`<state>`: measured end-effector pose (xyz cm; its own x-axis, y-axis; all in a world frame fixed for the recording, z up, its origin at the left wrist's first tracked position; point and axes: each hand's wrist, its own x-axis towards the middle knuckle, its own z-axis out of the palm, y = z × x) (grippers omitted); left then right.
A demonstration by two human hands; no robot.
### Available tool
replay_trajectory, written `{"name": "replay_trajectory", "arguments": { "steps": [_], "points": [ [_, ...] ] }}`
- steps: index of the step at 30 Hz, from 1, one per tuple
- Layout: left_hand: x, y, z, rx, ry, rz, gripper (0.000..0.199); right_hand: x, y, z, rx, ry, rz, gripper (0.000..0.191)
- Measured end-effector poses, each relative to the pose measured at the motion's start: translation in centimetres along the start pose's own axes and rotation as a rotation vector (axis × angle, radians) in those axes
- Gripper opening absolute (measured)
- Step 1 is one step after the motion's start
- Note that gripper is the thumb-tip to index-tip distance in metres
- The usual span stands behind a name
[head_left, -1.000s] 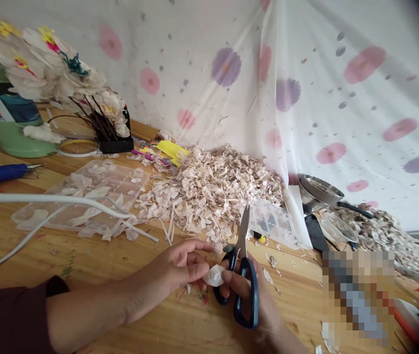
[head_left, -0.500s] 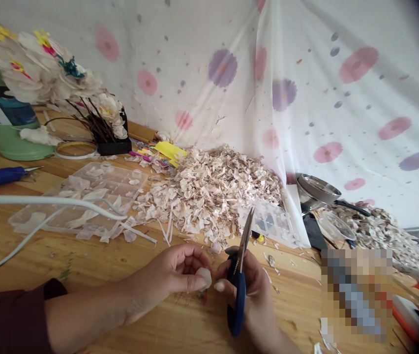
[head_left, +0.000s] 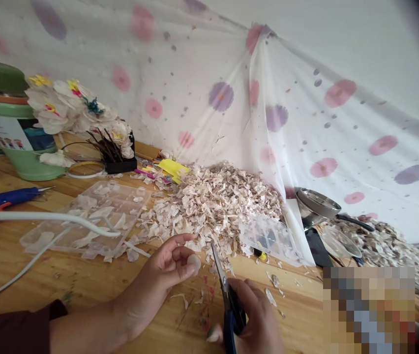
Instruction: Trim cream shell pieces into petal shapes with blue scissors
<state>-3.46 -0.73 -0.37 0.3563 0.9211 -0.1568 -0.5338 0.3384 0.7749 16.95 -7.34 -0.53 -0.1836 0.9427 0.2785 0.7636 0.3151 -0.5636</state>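
The white cloth [head_left: 209, 64] is showing big pink and purple round spots, and the scissors [head_left: 227, 300] are showing dark blue handles and a gray blade.

The wooden tabletop [head_left: 17, 280] carries a large heap of pale papery scraps [head_left: 213, 211] at centre, a clear compartment tray [head_left: 95, 221] to its left, and a blue glue gun [head_left: 5, 199] at far left.

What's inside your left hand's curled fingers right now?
A small pale piece shows at the fingertips of the left hand. The rest of it is covered by the fingers, so its full shape cannot be seen.
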Motion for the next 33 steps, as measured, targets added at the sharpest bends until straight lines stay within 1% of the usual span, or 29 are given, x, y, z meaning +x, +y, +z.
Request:
{"name": "replay_trajectory", "arguments": {
  "steps": [4,8,11,14,20,23,25,30,33],
  "points": [
    [0.0,0.4,0.5,-0.068,0.042,0.03,0.055,0.1,-0.1,0.3,-0.187,-0.017,-0.085,0.03],
    [0.0,0.5,0.7,-0.118,0.053,0.023,0.057,0.4,-0.3,0.6,-0.28,-0.043,-0.12,0.023],
    [-0.1,0.4,0.6,-0.14,0.049,0.026,0.057,0.7,-0.4,0.7,-0.327,-0.068,-0.088,0.029],
    [-0.1,0.3,0.5,-0.157,0.04,0.038,0.057,0.9,-0.1,0.9,-0.36,-0.087,-0.093,0.033],
    [0.1,0.2,0.4,-0.167,0.04,0.041,0.06,0.7,1.0,1.3,-0.431,-0.1,-0.206,0.033],
    [0.1,0.2,0.3,-0.185,0.047,0.048,0.06,0.6,1.1,1.5,-0.442,-0.061,-0.231,0.036],
    [0.1,0.2,0.4,-0.213,0.046,0.037,0.061,0.6,1.1,1.6,-0.441,-0.04,-0.236,0.039],
    [0.0,0.3,0.6,-0.288,0.035,-0.014,0.067,0.5,1.3,1.8,-0.454,-0.095,-0.245,0.047],
    [0.0,0.2,0.6,-0.316,0.024,-0.028,0.07,0.4,1.6,1.9,-0.473,-0.095,-0.248,0.052]
  ]
}}
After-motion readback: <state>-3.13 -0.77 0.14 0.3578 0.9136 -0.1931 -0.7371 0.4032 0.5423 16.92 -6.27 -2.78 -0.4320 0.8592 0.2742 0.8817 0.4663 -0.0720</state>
